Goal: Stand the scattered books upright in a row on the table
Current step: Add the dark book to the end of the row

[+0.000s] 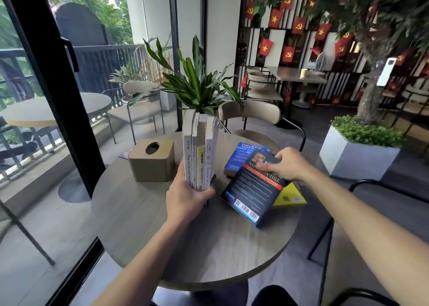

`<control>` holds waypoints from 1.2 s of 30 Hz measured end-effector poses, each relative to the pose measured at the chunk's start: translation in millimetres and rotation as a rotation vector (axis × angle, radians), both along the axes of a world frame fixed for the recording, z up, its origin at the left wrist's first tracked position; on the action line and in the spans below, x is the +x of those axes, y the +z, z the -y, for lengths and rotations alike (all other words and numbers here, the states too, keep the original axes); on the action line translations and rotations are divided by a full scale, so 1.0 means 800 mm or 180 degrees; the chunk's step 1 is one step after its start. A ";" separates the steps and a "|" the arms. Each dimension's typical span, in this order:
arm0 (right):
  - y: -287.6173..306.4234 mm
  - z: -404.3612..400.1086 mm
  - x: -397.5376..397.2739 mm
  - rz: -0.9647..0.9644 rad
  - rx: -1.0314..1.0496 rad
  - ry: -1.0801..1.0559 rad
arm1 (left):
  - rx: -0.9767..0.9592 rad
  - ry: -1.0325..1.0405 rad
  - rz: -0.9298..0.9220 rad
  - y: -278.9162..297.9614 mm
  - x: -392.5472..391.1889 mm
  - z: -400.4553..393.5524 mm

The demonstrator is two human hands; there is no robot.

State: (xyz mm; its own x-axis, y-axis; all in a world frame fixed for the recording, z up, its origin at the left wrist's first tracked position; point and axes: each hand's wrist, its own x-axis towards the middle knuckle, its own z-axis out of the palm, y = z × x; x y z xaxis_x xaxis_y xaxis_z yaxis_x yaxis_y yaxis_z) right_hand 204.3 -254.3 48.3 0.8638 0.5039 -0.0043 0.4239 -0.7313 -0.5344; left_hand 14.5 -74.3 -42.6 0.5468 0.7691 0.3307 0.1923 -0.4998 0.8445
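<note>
The dark navy paperback w/ barcode back cover [253, 189] lies flat, face down, on the round grey wood-grain bench [209, 243], just right of the upright row of pale-spined books [199, 157]. Its long axis runs diagonally, near-right corner toward the person, far end up toward the right hand [283, 165]. That hand lies on the far end of the book, fingers pressed down on the cover, thumb side not clear, so contact yes, but a full grasp I can't confirm. Right hand is plainly the nearer one; the book is under it and extends back toward the body from it. Left hand [188, 194] is clenched round the base of the standing row, thumb on the left side and fingers wrapped to the right, bracing approx. three or four books upright. The navy book overlaps a flat blue paperback [241, 157] behind it and a yellow book [290, 195] under its right edge, both lying flat. Judgement: next move needs the navy book tipped up on its short edge and swung left, spine toward the person, into the gap beside the left hand's fingers. A tan square tissue box [152, 160] sits left of the row, apart from it.
</note>
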 end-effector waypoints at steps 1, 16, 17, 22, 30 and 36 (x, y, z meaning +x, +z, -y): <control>0.007 -0.005 -0.004 0.0080 0.0121 0.0012 | 0.0006 -0.0021 0.0008 0.000 0.000 0.000; 0.040 -0.116 -0.075 -0.0311 0.0959 0.0353 | 0.0097 -0.0590 -0.0266 0.001 -0.004 -0.015; 0.040 -0.118 -0.076 -0.0345 0.0964 0.0413 | 0.0102 -0.0571 -0.0270 0.002 -0.003 -0.014; 0.036 -0.115 -0.085 -0.0286 0.1276 0.0773 | 0.0323 -0.0422 -0.0128 0.004 -0.006 -0.008; 0.030 -0.103 -0.101 -0.0123 0.1094 0.1554 | 0.0594 -0.0178 -0.0066 0.001 -0.008 -0.010; 0.035 -0.126 -0.109 0.1043 0.1538 0.1763 | 0.0860 0.0133 -0.0207 0.002 -0.006 -0.003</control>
State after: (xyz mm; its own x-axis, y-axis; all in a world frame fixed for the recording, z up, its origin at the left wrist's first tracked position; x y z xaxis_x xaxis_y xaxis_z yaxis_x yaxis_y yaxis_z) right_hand 117.3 -153.7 76.4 0.4074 0.7407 0.5342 0.8474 -0.0885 -0.5236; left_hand 9.9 -72.2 -41.4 0.5433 0.6802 0.4922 0.2670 -0.6958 0.6668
